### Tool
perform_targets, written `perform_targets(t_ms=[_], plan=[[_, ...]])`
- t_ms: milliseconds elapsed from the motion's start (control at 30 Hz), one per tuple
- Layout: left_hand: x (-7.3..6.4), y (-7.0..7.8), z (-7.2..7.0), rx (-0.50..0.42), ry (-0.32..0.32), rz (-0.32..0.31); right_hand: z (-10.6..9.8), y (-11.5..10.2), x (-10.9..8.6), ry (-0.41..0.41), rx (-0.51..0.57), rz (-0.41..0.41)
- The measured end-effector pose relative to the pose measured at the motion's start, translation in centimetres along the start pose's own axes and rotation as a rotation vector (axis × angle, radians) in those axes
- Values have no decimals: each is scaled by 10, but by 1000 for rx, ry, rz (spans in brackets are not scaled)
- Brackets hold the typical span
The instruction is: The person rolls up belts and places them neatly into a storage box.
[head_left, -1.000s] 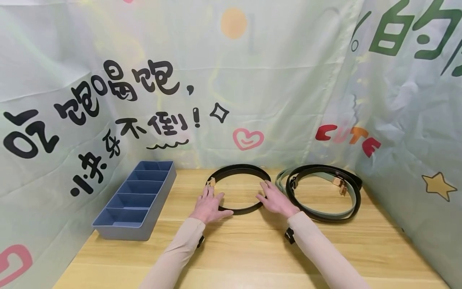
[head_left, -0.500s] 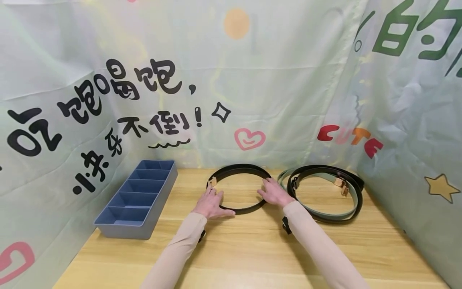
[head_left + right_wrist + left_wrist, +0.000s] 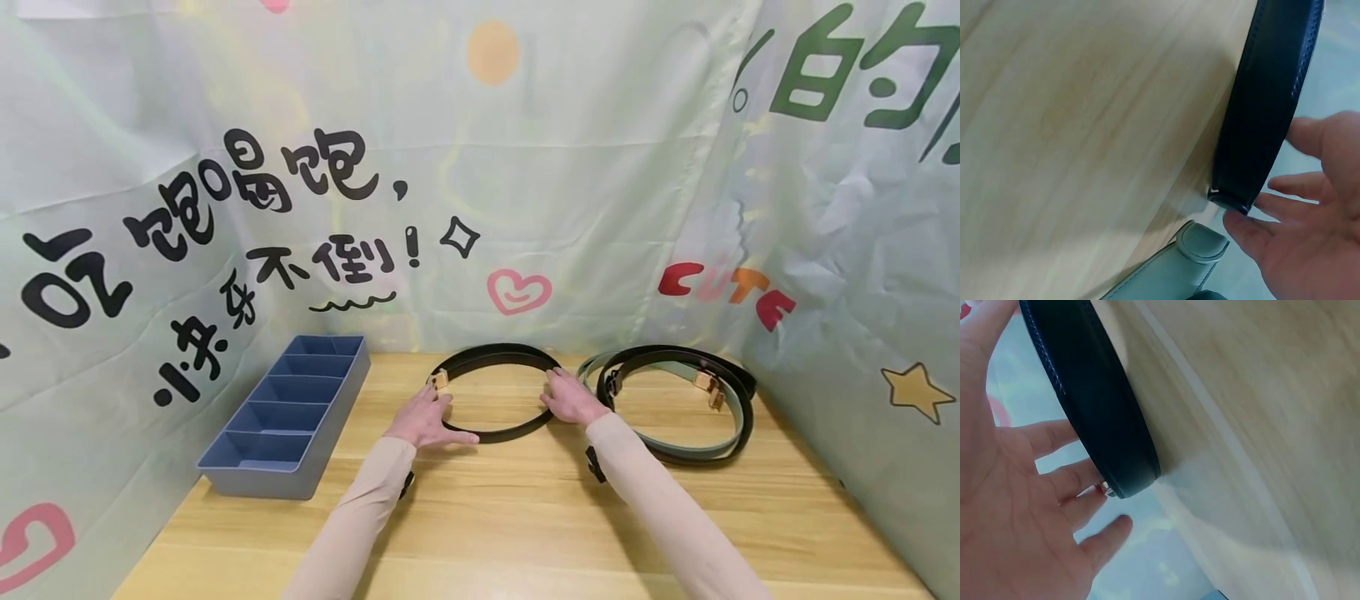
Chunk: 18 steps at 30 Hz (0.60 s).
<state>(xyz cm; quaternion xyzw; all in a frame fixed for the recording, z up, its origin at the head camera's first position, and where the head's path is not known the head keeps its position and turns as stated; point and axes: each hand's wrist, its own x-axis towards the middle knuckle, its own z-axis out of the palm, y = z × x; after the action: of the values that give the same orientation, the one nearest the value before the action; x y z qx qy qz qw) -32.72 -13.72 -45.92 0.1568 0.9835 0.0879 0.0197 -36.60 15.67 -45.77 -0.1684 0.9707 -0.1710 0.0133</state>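
A black belt [image 3: 507, 434] stands on edge in a round loop on the wooden table, with its gold buckle [image 3: 441, 381] at the left. My left hand [image 3: 420, 421] is spread along the loop's left side, fingertips by the buckle and thumb stretched along the front. In the left wrist view, the belt's black strap [image 3: 1094, 381] crosses in front of the extended fingers. At the loop's right side, my right hand [image 3: 573, 398] touches the belt with loose fingers. Its thumb and fingers lie close to the strap [image 3: 1266, 106] in the right wrist view.
Right of the loop lie a coiled black belt [image 3: 742, 429] and a pale green belt [image 3: 693, 452], overlapping, with gold buckles [image 3: 708, 383]. A blue divided box [image 3: 318, 454] stands at the left. Printed cloth [image 3: 585, 208] walls the table's back and sides.
My left hand has shifted slightly left along the loop. The right hand has moved a little back toward the loop's rear right. The belt loop looks slightly wider.
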Motion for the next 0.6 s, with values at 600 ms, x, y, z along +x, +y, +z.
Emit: perform_targets(t_ms=[600], plan=[[-3, 43, 16, -36, 8, 358, -2, 7, 6, 190, -16, 8]])
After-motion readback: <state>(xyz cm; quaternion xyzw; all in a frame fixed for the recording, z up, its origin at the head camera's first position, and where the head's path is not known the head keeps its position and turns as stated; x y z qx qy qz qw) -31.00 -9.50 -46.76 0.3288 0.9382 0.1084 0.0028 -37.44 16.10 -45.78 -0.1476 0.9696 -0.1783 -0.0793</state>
